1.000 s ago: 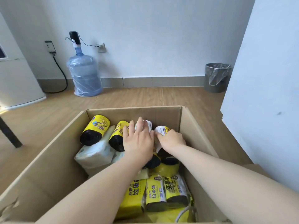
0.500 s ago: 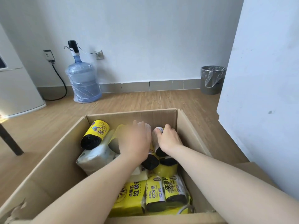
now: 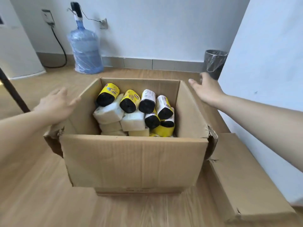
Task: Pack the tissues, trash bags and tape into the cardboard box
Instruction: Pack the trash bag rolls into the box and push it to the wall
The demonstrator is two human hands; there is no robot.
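Both hands withdrawn from the cardboard box [image 3: 134, 161] — left hand [image 3: 55, 104] and right hand [image 3: 206, 90] spread, holding nothing; trash bag rolls [image 3: 146, 101] and tissues [image 3: 132, 120] packed — tape unconfirmed.

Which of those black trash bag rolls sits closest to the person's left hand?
The yellow-labelled black roll at the row's far left; the others lie further right.

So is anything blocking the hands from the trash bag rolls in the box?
Nothing covers them: the cardboard box is open on top. Only its side walls lie between the trash bag rolls and the left hand and right hand, both outside it.
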